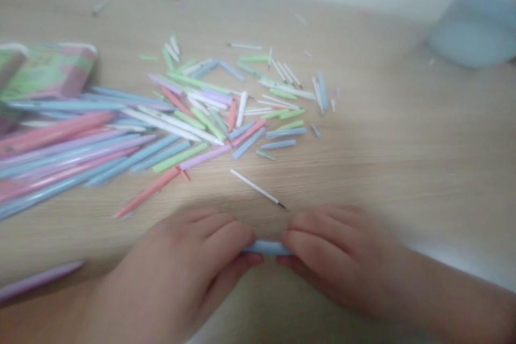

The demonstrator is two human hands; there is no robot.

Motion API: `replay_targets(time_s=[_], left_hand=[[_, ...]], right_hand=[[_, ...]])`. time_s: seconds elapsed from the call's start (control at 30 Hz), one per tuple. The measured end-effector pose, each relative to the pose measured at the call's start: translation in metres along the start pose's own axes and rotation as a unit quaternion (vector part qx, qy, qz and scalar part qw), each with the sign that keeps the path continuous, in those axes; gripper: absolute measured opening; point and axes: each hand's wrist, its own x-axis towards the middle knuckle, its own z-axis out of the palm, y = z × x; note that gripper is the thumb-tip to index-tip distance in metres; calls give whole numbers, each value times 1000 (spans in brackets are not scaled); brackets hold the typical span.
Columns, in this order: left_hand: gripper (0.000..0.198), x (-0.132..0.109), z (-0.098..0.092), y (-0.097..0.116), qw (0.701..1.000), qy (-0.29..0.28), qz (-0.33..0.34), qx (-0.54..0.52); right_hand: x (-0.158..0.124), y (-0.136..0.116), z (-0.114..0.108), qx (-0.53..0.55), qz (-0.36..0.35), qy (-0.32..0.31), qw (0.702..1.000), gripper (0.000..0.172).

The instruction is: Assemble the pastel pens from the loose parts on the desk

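Between my two hands is a light blue pen [269, 248], held level just above the table, with only its middle stretch showing. My left hand [193, 263] is closed around one end, thumb below and fingers on top. The other end is in the closed fingers of my right hand [338, 258]. Just beyond the hands lies a thin white pen refill [256, 187] with a dark tip. Farther off, a loose pile of green, white, blue, purple and red pen parts [209, 83] spreads over the wooden table [382, 134]. Motion blur softens the picture.
Longer pens in pink, blue and purple [72, 164] lie at the left, near a green and pink box [52, 72]. A purple pen [40, 281] rests beside my left forearm. At the back right is a blue-grey object [473, 32], too blurred to name.
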Motion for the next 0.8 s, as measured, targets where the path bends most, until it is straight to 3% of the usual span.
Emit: replay_targets(time_s=[0.07, 0.2, 0.37, 0.5, 0.57, 0.67, 0.73, 0.8], left_hand=[[17, 0, 1, 0, 1000, 1, -1, -2], [19, -1, 3, -3, 1000, -1, 15, 2], [8, -4, 5, -6, 1000, 13, 9, -23], [32, -6, 0, -8, 978, 89, -54, -181], [23, -3, -6, -9, 925, 115, -107, -345], [31, 6, -13, -8, 771, 97, -134, -615], [34, 12, -16, -8, 672, 73, -144, -723], [34, 15, -16, -8, 611, 57, -158, -774]], right_hand=[[0, 0, -1, -53, -41, 4, 998, 24], [3, -5, 1, -89, -51, -14, 995, 34], [9, -4, 5, -39, 8, -35, 999, 33], [8, 7, -2, 18, 80, -76, 994, 25], [7, 12, -6, 44, 118, -96, 987, 22], [5, 14, -8, 87, 149, -120, 978, 24], [6, 12, -9, 100, 157, -124, 975, 25], [7, 10, -8, 102, 158, -128, 974, 24]])
